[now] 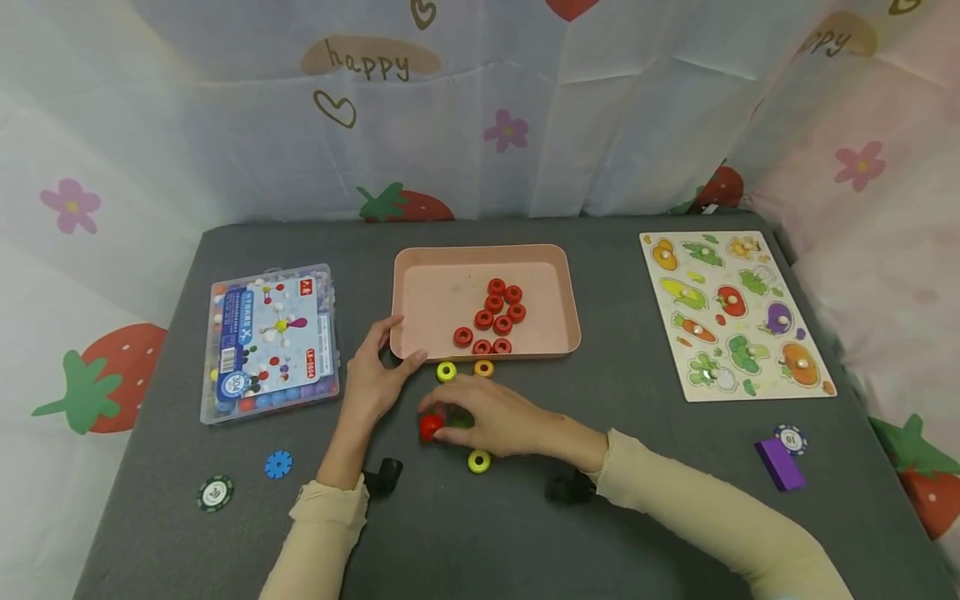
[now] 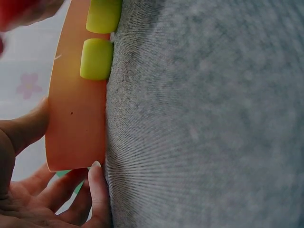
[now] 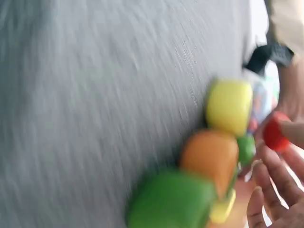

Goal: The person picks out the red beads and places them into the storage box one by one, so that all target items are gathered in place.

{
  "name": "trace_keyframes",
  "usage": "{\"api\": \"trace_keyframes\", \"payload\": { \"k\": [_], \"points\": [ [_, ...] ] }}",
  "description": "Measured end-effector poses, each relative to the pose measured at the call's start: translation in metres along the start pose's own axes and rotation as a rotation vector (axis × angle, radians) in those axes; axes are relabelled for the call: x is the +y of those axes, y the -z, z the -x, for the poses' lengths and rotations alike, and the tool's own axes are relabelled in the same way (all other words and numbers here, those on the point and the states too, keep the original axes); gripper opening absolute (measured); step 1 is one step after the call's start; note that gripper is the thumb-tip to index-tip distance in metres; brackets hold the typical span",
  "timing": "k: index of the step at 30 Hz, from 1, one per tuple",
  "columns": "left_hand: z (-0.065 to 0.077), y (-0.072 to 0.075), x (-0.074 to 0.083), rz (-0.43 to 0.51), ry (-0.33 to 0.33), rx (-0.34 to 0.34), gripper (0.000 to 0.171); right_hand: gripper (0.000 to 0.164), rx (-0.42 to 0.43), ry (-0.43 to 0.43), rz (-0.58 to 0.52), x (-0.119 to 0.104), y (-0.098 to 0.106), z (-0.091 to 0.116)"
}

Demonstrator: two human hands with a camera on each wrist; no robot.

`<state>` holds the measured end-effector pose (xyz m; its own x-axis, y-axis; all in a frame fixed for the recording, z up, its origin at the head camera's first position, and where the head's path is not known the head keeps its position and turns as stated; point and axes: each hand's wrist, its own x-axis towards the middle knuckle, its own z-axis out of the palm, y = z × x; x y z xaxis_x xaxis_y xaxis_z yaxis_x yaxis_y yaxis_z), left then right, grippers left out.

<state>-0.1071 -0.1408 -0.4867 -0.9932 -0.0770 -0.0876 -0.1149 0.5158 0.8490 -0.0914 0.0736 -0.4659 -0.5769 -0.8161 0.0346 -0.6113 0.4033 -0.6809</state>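
A shallow pink tray (image 1: 442,292) holds several red ring beads (image 1: 483,319). My left hand (image 1: 375,375) grips its near left corner; in the left wrist view, the thumb lies against the front wall and the fingers at the end. Just in front of the tray, my right hand (image 1: 498,417) pinches a red bead (image 1: 431,427) between thumb and finger. Around that hand sit a yellow-green bead (image 1: 446,372), an orange bead (image 1: 483,368) and a yellow bead (image 1: 479,461). A green bead (image 3: 173,199) shows blurred in the right wrist view, partly hidden under the hand in the head view.
At left lies a clear plastic box (image 1: 270,342) of coloured balls, with a blue disc (image 1: 278,464) and a dark chip (image 1: 216,494) below it. A vegetable puzzle board (image 1: 738,317) lies at right, above a purple block (image 1: 781,464) and another chip (image 1: 792,439).
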Motion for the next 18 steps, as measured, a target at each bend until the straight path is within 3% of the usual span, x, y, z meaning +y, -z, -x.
{"api": "trace_keyframes", "payload": {
  "k": [5,8,12,18],
  "points": [
    [0.000,0.000,0.000,-0.011,0.003,0.001,0.067,0.029,0.188,-0.041,-0.231,0.017,0.029,-0.004],
    [0.000,0.000,0.000,-0.015,0.006,0.003,0.067,0.028,0.325,-0.122,-0.283,0.032,0.047,-0.006],
    [0.001,0.000,0.001,-0.008,0.011,0.000,0.067,0.027,0.481,-0.265,-0.241,0.052,0.067,-0.008],
    [0.001,-0.001,0.002,-0.004,0.013,0.000,0.067,0.023,0.602,-0.450,-0.065,0.074,0.083,-0.005]
  ]
}}
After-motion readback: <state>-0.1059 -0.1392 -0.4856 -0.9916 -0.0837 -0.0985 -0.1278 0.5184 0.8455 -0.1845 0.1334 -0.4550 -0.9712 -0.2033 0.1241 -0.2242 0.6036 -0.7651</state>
